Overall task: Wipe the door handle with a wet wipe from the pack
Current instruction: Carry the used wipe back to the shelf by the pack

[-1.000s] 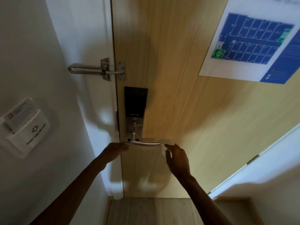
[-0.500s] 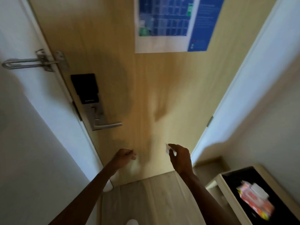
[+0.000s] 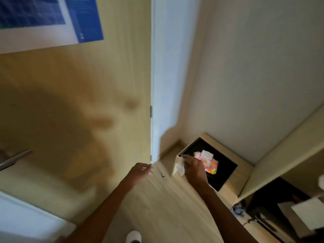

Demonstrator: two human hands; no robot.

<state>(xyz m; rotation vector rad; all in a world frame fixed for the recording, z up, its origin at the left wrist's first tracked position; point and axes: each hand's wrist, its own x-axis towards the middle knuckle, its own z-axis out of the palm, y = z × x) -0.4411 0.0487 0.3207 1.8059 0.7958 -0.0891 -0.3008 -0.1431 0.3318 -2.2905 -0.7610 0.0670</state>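
My right hand [image 3: 193,168] pinches a white wet wipe [image 3: 180,166] that hangs from its fingers, just left of the orange and pink wipe pack [image 3: 207,161]. The pack lies on the black top of a low wooden stand [image 3: 226,170] in the corner. My left hand [image 3: 141,171] is loosely curled with nothing in it, above the floor near the door's bottom corner. Only the tip of the metal door handle [image 3: 14,159] shows at the far left edge of the wooden door [image 3: 84,102]. The frame is blurred by motion.
A blue floor-plan poster [image 3: 50,20] hangs on the door at top left. The white door frame [image 3: 164,76] and a beige wall stand to the right. A small door stop [image 3: 163,175] sits on the wooden floor. A dark shelf unit [image 3: 280,213] with papers is at the lower right.
The view has swung right, away from the handle toward the corner stand. My right hand has carried the wipe from the handle over to the pack; my left hand has come off the handle.
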